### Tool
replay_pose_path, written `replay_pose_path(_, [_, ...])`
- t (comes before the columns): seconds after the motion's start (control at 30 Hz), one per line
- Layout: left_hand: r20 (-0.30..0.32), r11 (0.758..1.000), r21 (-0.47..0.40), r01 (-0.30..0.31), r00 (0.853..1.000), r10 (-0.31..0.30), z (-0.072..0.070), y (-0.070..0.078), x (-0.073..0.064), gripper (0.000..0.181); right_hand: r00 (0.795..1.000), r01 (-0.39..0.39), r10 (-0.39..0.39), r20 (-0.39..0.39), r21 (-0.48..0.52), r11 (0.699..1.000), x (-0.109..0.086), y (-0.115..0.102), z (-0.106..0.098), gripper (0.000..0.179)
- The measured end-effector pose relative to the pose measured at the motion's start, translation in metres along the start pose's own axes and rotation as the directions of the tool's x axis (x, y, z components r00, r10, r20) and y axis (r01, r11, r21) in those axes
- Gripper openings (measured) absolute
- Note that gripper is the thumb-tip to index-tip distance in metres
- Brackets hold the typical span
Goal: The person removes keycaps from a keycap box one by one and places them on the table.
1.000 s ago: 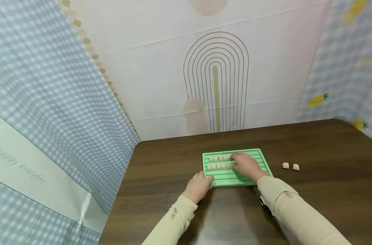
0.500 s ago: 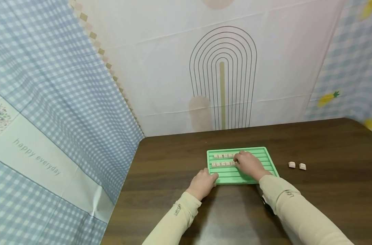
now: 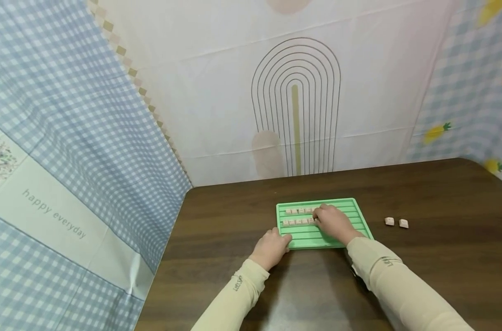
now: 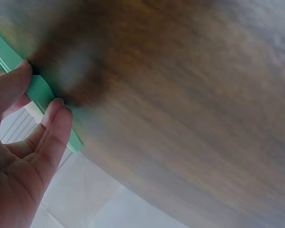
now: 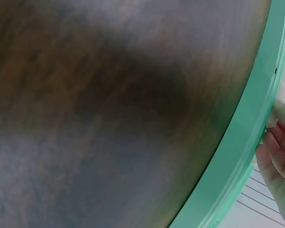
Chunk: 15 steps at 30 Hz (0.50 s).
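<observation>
Keycaps (image 3: pixel 298 222), cream and faintly marked, sit in two rows on the left part of a ridged green tray (image 3: pixel 313 242), which lies on the dark wooden worktop (image 3: pixel 218 253). The left hand (image 3: pixel 270 248) grips the tray near its front left corner, thumb and fingers clamped on the rim. The right hand (image 3: pixel 335 223) reaches over the tray to the right ends of the rows; its fingers are bent and close together, and whether they pinch a keycap cannot be told. Two loose keycaps (image 3: pixel 389 221) lie near each other on the worktop, right of the tray. Behind hangs a pale cloth (image 3: pixel 218 105) printed with nested arches.
</observation>
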<state>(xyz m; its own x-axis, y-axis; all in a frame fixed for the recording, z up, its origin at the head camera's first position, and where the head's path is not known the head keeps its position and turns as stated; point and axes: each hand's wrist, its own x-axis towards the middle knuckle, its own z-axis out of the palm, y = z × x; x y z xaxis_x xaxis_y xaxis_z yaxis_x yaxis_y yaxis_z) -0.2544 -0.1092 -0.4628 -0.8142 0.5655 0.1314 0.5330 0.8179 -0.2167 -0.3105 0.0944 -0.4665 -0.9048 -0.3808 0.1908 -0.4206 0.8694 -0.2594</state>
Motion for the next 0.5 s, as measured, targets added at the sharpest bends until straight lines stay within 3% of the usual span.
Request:
replay_pose_path(0.27, [-0.001, 1.000, -0.017, 0.009, 1.000, -0.009, 0.002, 0.004, -0.002, 0.016, 0.999, 0.012, -0.013, -0.050, -0.033, 0.999, -0.011, 0.004, -0.004, 0.010])
replay_pose_path(0.5, [-0.009, 1.000, -0.031, 0.001, 1.000, -0.001, 0.003, 0.001, -0.001, 0.016, 0.997, -0.038, 0.035, -0.067, -0.032, 0.999, -0.024, 0.023, -0.037, 0.016])
